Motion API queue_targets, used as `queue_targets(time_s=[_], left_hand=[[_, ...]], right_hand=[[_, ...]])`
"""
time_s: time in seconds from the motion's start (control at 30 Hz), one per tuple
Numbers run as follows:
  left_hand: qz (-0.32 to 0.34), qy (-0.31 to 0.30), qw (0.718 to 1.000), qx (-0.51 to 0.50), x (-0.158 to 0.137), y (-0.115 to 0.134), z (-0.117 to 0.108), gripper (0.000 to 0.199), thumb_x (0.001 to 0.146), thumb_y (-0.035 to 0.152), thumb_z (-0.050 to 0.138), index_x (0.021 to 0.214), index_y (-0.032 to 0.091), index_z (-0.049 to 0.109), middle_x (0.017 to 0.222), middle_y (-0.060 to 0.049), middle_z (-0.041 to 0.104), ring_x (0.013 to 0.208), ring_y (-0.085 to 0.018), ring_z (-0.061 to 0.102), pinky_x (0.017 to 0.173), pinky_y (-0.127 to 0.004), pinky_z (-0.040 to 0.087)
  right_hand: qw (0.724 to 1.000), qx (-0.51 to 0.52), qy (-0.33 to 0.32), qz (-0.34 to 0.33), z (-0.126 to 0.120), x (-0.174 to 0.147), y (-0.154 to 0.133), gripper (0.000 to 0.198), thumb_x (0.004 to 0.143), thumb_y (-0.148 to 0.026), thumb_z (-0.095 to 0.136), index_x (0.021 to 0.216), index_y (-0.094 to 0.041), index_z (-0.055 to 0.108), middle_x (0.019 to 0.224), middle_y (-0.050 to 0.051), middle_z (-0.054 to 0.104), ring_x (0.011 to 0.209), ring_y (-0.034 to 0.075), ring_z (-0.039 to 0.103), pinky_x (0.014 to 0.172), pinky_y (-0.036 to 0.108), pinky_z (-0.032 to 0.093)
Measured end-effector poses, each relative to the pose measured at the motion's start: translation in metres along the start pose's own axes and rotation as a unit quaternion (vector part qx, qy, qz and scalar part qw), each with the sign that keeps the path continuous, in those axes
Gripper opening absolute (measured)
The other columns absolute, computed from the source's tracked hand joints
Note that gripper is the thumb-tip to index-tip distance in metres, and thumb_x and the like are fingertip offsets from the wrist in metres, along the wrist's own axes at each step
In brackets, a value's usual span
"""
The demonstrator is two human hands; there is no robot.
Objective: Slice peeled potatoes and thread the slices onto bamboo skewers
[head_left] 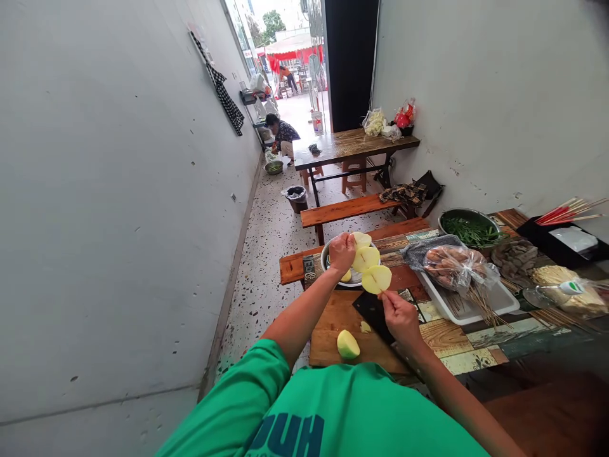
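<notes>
Three thin pale-yellow potato slices [366, 259] sit in a row on a thin wooden skewer. My left hand [342, 252] is closed on the farthest slice, at the skewer's far end. Just below the nearest slice [376, 279], my right hand [400, 317] pinches the skewer's near end. Behind the slices stands a metal bowl [325, 265], partly hidden, with yellow pieces inside. Below my hands is a wooden cutting board [326, 324] with a cut potato piece [349, 344] and a small scrap. A dark cleaver [373, 314] lies on the board, partly covered by my right hand.
On the right stand a white tray [451, 311] with bagged brownish food [454, 265] and bare skewers, and a bowl of greens [469, 230]. Farther off are benches [347, 209], a table [342, 146], a bin [297, 200] and a crouching person [285, 133].
</notes>
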State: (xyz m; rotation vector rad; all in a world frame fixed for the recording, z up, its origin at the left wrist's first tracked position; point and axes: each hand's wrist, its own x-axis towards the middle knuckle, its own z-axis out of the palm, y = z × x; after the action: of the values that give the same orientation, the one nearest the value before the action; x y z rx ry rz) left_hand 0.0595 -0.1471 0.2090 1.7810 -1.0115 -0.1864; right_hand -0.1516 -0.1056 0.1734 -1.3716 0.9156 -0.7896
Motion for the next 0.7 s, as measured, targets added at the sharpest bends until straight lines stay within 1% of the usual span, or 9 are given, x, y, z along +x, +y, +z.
queue_targets(time_s=[0.1,0.2,0.27,0.33,0.4,0.47,0.53,0.6,0.7], left_hand=[[0.006,-0.001,1.000,-0.019,0.001,0.002,-0.002,0.031,0.091,0.021,0.050,0.061,0.020,0.043,0.061,0.001,0.046,0.062,-0.014,0.041,0.064,-0.026,0.028],[0.009,-0.017,0.999,-0.040,0.003,0.004,-0.003,0.029,0.091,0.021,0.051,0.062,0.019,0.046,0.062,0.001,0.048,0.063,-0.014,0.043,0.065,-0.025,0.029],[0.011,-0.016,0.999,-0.040,0.005,0.004,-0.003,0.029,0.090,0.021,0.051,0.062,0.019,0.047,0.062,0.001,0.048,0.063,-0.014,0.043,0.065,-0.025,0.029],[0.002,-0.002,0.999,-0.032,0.006,0.003,-0.002,0.030,0.090,0.021,0.051,0.061,0.019,0.046,0.061,0.001,0.047,0.063,-0.014,0.042,0.065,-0.025,0.029],[-0.017,0.008,0.999,-0.029,0.005,0.000,0.000,0.030,0.091,0.021,0.051,0.061,0.019,0.046,0.061,0.001,0.047,0.062,-0.014,0.041,0.063,-0.025,0.028],[-0.041,0.010,0.998,-0.037,0.004,-0.003,0.002,0.030,0.090,0.021,0.050,0.061,0.019,0.048,0.061,0.001,0.047,0.062,-0.014,0.041,0.062,-0.025,0.028],[-0.049,0.008,0.998,-0.050,0.002,-0.005,0.001,0.028,0.090,0.021,0.050,0.062,0.018,0.050,0.061,0.001,0.048,0.062,-0.014,0.042,0.062,-0.025,0.029],[-0.031,0.005,0.998,-0.060,0.002,-0.006,0.000,0.027,0.090,0.022,0.050,0.063,0.018,0.052,0.062,0.001,0.049,0.063,-0.013,0.043,0.063,-0.025,0.030],[-0.029,-0.004,0.993,-0.112,0.003,-0.006,-0.001,0.025,0.089,0.024,0.053,0.065,0.018,0.055,0.064,0.001,0.050,0.065,-0.013,0.044,0.067,-0.024,0.035]], right_hand=[[0.977,0.155,-0.093,0.112,0.000,-0.002,-0.005,0.028,0.079,-0.048,0.064,0.078,-0.021,0.058,0.045,-0.008,0.032,0.037,0.007,0.025,0.036,0.022,0.026],[0.963,0.198,-0.128,0.132,0.002,-0.004,-0.006,0.029,0.080,-0.049,0.063,0.079,-0.021,0.055,0.042,-0.012,0.020,0.035,0.006,0.014,0.033,0.021,0.020],[0.984,0.135,-0.076,0.086,0.003,-0.004,-0.005,0.028,0.081,-0.050,0.061,0.079,-0.021,0.057,0.044,-0.009,0.030,0.037,0.008,0.023,0.036,0.022,0.025],[0.999,0.033,-0.006,0.015,0.003,-0.003,-0.004,0.025,0.081,-0.047,0.061,0.080,-0.022,0.062,0.056,-0.001,0.051,0.048,0.011,0.043,0.045,0.024,0.035],[0.996,-0.066,0.041,-0.052,0.002,-0.002,-0.004,0.019,0.078,-0.041,0.063,0.082,-0.023,0.065,0.078,0.005,0.065,0.067,0.016,0.055,0.060,0.027,0.043],[0.986,-0.125,0.064,-0.087,0.001,-0.001,-0.003,0.017,0.075,-0.038,0.065,0.084,-0.023,0.067,0.091,0.008,0.067,0.076,0.018,0.058,0.068,0.029,0.045],[0.996,-0.072,0.043,-0.042,0.000,-0.001,-0.002,0.019,0.076,-0.040,0.066,0.084,-0.022,0.066,0.082,0.006,0.065,0.067,0.015,0.055,0.061,0.027,0.044],[0.998,0.033,-0.012,0.043,-0.001,-0.001,0.000,0.024,0.078,-0.045,0.064,0.081,-0.021,0.062,0.060,0.000,0.054,0.049,0.010,0.043,0.046,0.024,0.036],[0.960,0.194,-0.119,0.163,-0.003,0.000,0.001,0.029,0.077,-0.049,0.066,0.077,-0.021,0.055,0.043,-0.011,0.024,0.036,0.006,0.016,0.034,0.021,0.021]])
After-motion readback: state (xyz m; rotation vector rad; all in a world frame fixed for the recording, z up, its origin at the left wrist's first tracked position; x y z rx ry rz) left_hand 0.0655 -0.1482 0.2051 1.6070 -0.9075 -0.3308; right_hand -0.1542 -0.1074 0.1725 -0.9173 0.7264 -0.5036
